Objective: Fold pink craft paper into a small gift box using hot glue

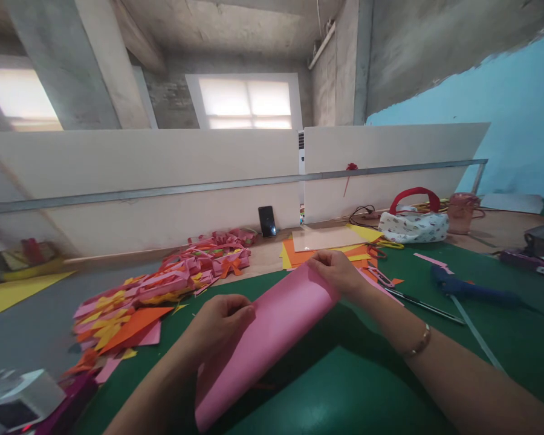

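A pink sheet of paper (272,329) is curled over into a loose fold above the green mat (344,386). My left hand (220,323) pinches the sheet's near-left edge, fingers closed on it. My right hand (338,272) grips the far upper edge of the same sheet, fingers curled over it. A thin bracelet (419,344) sits on my right wrist.
A heap of pink, orange and yellow paper scraps (163,290) lies left. Stacked orange and yellow sheets (326,244) lie behind the hands, with scissors (381,275) and a blue glue gun (462,287) to the right. A phone (267,221) leans on the white partition; a patterned bag (412,223) sits far right.
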`<state>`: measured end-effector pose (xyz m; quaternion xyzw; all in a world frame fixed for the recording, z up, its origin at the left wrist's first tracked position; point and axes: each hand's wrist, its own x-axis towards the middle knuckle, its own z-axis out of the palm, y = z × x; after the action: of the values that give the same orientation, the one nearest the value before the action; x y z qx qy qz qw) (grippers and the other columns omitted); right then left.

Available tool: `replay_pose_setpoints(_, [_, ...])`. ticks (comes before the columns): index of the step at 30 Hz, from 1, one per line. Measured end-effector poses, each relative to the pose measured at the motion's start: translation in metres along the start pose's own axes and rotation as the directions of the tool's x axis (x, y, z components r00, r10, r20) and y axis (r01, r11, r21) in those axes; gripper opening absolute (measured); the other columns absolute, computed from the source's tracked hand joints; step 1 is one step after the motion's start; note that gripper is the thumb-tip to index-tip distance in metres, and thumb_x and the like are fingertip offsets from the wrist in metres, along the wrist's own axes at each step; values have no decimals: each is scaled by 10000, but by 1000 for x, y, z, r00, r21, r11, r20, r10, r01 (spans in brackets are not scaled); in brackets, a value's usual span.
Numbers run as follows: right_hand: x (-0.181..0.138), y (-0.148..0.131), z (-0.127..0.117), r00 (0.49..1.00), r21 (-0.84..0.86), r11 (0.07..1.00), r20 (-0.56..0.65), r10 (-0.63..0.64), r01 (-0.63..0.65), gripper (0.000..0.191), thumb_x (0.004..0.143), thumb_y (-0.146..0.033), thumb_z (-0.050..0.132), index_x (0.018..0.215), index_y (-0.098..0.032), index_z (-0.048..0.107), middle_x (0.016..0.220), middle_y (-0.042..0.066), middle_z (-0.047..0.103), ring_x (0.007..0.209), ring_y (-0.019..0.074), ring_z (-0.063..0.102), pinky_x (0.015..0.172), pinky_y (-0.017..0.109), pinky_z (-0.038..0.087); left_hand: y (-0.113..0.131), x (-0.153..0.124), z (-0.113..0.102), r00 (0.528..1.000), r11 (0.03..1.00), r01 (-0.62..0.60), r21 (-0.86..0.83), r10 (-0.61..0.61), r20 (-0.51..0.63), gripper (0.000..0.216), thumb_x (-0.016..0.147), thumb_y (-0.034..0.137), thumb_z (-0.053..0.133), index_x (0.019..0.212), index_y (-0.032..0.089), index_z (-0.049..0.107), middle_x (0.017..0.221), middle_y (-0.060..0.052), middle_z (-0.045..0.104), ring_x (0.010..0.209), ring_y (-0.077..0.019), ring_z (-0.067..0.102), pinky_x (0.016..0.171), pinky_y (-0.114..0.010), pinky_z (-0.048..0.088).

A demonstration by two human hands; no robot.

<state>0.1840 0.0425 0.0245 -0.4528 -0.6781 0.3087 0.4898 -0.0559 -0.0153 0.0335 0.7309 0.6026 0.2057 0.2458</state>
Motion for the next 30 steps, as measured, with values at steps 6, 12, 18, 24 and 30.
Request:
replay_pose_setpoints(6, [-2,-1,0,1000,25,1000,11,18,-18,137,690,-286,531,667,-155,559,633,-12,544,604,111,489,557,223,371,-1,2,0,1000,1000,-8,4,8,-6,298,725,430,428,625,172,538,575,30,452,553,-118,383,507,-233,262])
replay_pose_setpoints(12, [-1,0,0,1000,11,1000,10,27,-27,120,677,-269,520,657,-157,556,630,-14,533,596,110,483,556,227,370,-1,1,1,1000,1000,-6,-6,6,3,307,727,439,427,639,172,553,580,28,459,559,-119,382,509,-233,259])
replay_pose_setpoints(18, [-1,-1,0,1000,-47,999,5,18,-18,127,685,-273,508,641,-159,540,617,-14,515,597,111,472,546,225,364,-1,1,1,1000,1000,2,0,-2,11,326,726,437,419,633,159,560,566,28,428,550,-110,356,500,-236,241])
replay_pose_setpoints(24, [-2,0,-1,1000,-162,986,18,26,-23,153,702,-274,483,663,-150,563,644,3,553,615,117,501,532,211,370,-2,1,1,1000,1000,23,-20,-23,8,329,715,432,437,645,147,586,565,24,452,548,-110,364,503,-240,256])
replay_pose_setpoints(30, [0,16,6,997,-414,909,34,62,-43,117,666,-207,504,612,-162,597,634,15,607,640,131,535,547,216,354,-10,5,0,993,996,83,28,-85,87,316,649,404,495,712,148,670,648,-10,604,614,-152,493,529,-242,325])
